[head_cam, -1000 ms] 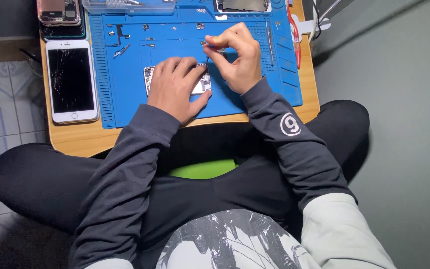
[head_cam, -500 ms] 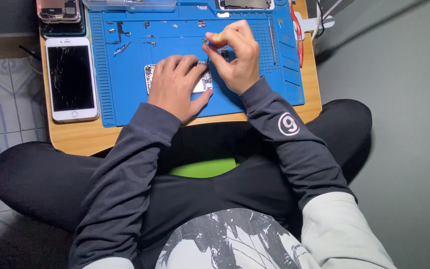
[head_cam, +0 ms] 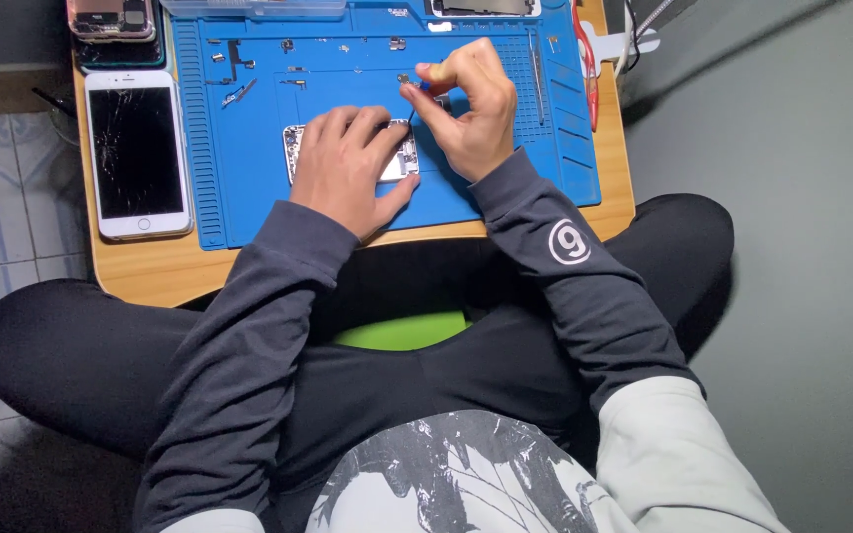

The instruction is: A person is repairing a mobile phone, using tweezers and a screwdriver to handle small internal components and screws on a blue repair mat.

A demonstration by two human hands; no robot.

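Seated cross-legged at a low wooden table, a person's left hand presses flat on an opened phone body on the blue repair mat, steadying it, while the right hand pinches a small screwdriver, best kept upright.

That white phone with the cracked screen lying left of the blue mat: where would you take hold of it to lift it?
Probably by its two long edges, coming from above. The white phone lies flat, screen up, on the wooden table, so only its sides offer a grip. Its left edge sits by the table's rim, free to reach; its right edge lies close beside the blue mat, leaving little room there. Pinching the sides keeps fingers off the cracked glass.
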